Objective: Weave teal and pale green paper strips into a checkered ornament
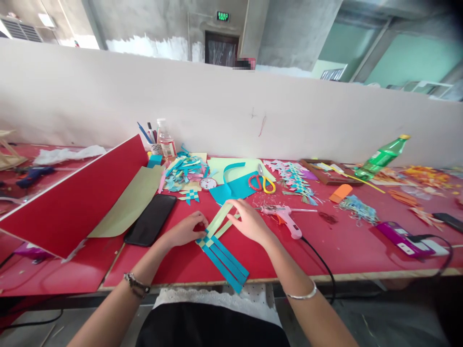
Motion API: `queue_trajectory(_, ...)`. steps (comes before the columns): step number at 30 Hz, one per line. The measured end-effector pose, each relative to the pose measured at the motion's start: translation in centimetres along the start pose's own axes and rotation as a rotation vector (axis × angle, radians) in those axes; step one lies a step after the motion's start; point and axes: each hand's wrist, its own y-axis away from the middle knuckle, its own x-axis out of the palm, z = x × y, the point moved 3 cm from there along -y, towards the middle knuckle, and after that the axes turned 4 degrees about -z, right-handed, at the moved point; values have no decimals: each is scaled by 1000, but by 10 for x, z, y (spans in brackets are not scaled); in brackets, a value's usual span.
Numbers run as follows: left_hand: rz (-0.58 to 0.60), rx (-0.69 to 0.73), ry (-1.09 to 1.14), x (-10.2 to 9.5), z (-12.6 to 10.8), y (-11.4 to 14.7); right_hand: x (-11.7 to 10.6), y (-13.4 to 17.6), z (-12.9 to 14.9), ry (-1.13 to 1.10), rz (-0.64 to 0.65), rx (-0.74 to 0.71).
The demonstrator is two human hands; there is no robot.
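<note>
Blue paper strips (227, 264) and pale green paper strips (218, 219) are interlaced into a small checkered patch, with their long ends fanning out over the red table. My left hand (186, 229) is curled, its thumb and fingertips pinching the patch's upper left edge. At the far end of the pale green strips, my right hand (250, 222) grips one between thumb and fingers; a second passes just under its thumb. A pink glue gun (284, 216) lies right of that hand. Just beyond my left hand rests a small finished woven piece (190, 195).
Red-and-yellow scissors (263, 182) lie on blue paper (237, 187) behind my hands. A black phone (152, 220) and a standing red board (83, 197) are at left. Paper scraps (184, 171), a green bottle (383, 158) and a purple power strip (404, 239) occupy the table. The glue gun's cord crosses the front edge.
</note>
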Motion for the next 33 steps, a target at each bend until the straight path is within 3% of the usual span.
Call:
queue_trajectory(4,34,-100,246,0,-1,3,-2,-6,-1,-287,-18,113)
queue_trajectory(8,26,-79,427,-4,-14,-3,-14,-6,-2,-459,-150,180)
queue_trajectory(13,52,-33,517,-20,-41,-8,-54,8,6,-601,-303,187)
queue_trajectory(17,31,-37,514,-23,-41,-14,-89,26,2,-614,-456,199)
queue_trajectory(20,64,-61,343,-10,-25,-20,-95,43,-19,-482,-526,314)
queue_trajectory(23,51,-76,172,2,-12,-26,-86,59,-44,-308,-462,424)
queue_trajectory(25,49,-72,85,5,-8,-29,-80,67,-55,-168,-389,419)
queue_trajectory(29,75,-5,-93,3,-7,-37,-77,85,-73,326,-361,448)
queue_trajectory(31,24,44,-206,0,-7,-41,-75,93,-83,585,-355,483)
queue_trajectory(33,-22,92,-286,-1,-11,-46,-67,99,-94,709,-303,495)
